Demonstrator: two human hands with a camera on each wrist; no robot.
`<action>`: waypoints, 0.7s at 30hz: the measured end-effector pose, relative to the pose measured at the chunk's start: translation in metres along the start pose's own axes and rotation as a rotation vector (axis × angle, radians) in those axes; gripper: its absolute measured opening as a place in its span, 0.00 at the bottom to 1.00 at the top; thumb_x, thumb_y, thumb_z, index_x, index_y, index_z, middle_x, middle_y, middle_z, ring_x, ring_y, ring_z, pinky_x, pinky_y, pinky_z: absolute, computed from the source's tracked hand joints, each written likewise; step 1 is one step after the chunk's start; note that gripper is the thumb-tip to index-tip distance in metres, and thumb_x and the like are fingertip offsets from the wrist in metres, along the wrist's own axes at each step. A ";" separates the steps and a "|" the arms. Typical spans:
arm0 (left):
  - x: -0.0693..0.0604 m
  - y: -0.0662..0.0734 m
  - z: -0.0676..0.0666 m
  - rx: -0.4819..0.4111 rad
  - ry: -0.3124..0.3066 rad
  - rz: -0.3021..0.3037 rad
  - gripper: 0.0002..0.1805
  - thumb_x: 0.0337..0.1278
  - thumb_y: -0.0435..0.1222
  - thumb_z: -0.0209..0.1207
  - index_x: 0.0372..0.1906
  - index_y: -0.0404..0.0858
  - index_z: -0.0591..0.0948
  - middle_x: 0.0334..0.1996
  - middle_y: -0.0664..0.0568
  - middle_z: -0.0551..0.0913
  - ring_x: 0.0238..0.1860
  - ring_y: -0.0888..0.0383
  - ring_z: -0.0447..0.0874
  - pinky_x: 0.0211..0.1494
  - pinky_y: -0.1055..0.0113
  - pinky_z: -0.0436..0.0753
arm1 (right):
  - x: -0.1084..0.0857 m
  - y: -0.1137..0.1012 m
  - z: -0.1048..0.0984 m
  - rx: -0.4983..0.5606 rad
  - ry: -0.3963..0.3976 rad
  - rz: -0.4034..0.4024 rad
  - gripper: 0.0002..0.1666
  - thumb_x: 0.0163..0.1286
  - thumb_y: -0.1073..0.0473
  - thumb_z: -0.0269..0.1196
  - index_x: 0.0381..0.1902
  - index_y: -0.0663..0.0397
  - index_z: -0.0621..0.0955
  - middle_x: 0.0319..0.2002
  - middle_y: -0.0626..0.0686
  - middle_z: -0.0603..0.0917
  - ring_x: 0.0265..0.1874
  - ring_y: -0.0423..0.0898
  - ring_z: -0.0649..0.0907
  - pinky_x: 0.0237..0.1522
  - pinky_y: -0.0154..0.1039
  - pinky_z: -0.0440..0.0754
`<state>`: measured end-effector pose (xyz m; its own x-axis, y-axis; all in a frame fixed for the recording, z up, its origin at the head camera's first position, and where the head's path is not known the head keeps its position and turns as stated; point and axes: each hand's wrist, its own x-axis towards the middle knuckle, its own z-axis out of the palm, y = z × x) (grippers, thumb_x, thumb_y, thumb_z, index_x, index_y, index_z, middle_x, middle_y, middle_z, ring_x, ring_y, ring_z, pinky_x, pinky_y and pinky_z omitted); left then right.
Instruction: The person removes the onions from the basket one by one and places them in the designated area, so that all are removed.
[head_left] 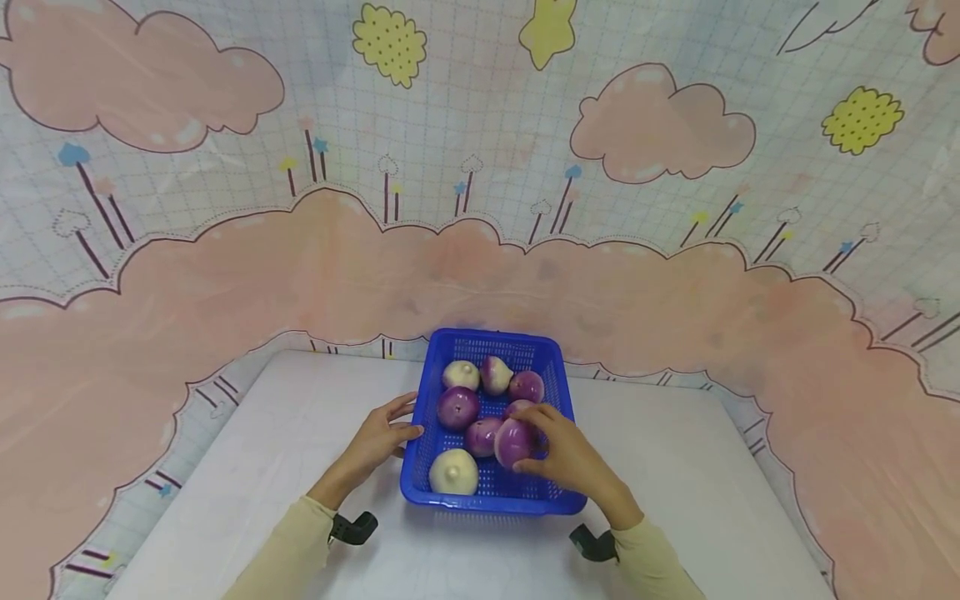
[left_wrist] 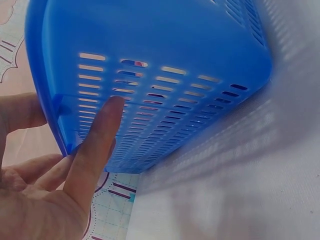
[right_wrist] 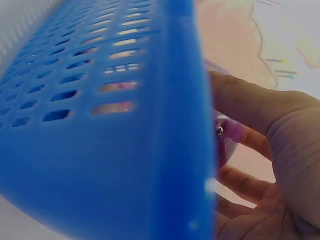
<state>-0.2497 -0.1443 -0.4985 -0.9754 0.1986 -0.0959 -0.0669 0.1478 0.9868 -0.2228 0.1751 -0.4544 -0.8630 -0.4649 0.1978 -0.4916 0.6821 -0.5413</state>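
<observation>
A blue plastic basket [head_left: 495, 505] with slotted walls stands on the white table, holding several round purple and whitish onions. My left hand [head_left: 384, 429] grips its left rim, thumb over the edge and fingers [left_wrist: 97, 145] against the outer wall. Inside the right part of the basket, my right hand [head_left: 566, 450] holds a purple onion [head_left: 514, 446] between thumb and fingers. Beside that one lies another purple onion [head_left: 482, 437]. A pale onion [head_left: 453, 473] sits in the near left corner. In the right wrist view the basket wall hides much of the held onion [right_wrist: 227, 145].
Farther back in the basket are a purple onion [head_left: 458, 408], a whitish onion [head_left: 461, 374], a two-toned onion [head_left: 495, 377] and another purple one. The white table [head_left: 652, 467] extends to both sides. A cloud-patterned cloth [head_left: 480, 275] hangs behind it.
</observation>
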 end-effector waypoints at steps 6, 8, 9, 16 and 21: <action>0.001 0.000 0.000 0.000 0.009 -0.011 0.37 0.61 0.29 0.59 0.75 0.38 0.60 0.67 0.33 0.70 0.53 0.45 0.85 0.41 0.56 0.88 | 0.000 0.000 -0.005 0.068 0.050 0.014 0.41 0.54 0.55 0.76 0.65 0.44 0.73 0.58 0.54 0.76 0.57 0.54 0.81 0.49 0.48 0.86; 0.001 0.000 0.000 0.000 0.009 -0.010 0.37 0.61 0.29 0.59 0.74 0.38 0.60 0.67 0.33 0.71 0.53 0.45 0.85 0.41 0.55 0.88 | 0.000 0.000 -0.007 0.080 0.071 0.009 0.40 0.53 0.55 0.76 0.65 0.46 0.74 0.57 0.54 0.76 0.57 0.54 0.81 0.48 0.46 0.86; 0.001 0.000 0.001 -0.004 0.011 -0.013 0.37 0.61 0.29 0.59 0.74 0.38 0.61 0.67 0.33 0.71 0.53 0.45 0.85 0.41 0.55 0.88 | 0.000 0.000 -0.008 0.080 0.083 0.008 0.40 0.53 0.55 0.76 0.64 0.46 0.74 0.57 0.53 0.77 0.56 0.54 0.81 0.48 0.45 0.86; 0.001 -0.001 0.002 -0.013 0.007 -0.011 0.37 0.61 0.29 0.59 0.74 0.39 0.61 0.67 0.33 0.71 0.54 0.44 0.85 0.42 0.54 0.88 | 0.000 0.002 -0.017 0.113 0.130 0.019 0.39 0.52 0.56 0.77 0.63 0.47 0.74 0.58 0.53 0.77 0.56 0.53 0.81 0.48 0.43 0.86; 0.002 -0.002 0.001 -0.014 0.008 -0.011 0.37 0.61 0.29 0.59 0.74 0.39 0.61 0.68 0.33 0.70 0.54 0.43 0.84 0.42 0.54 0.88 | -0.002 0.005 -0.025 0.128 0.186 0.005 0.39 0.53 0.57 0.76 0.62 0.49 0.74 0.58 0.54 0.76 0.56 0.54 0.81 0.47 0.44 0.86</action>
<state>-0.2509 -0.1429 -0.5007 -0.9762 0.1889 -0.1061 -0.0809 0.1364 0.9873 -0.2263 0.1937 -0.4377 -0.8776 -0.3420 0.3358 -0.4790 0.6011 -0.6397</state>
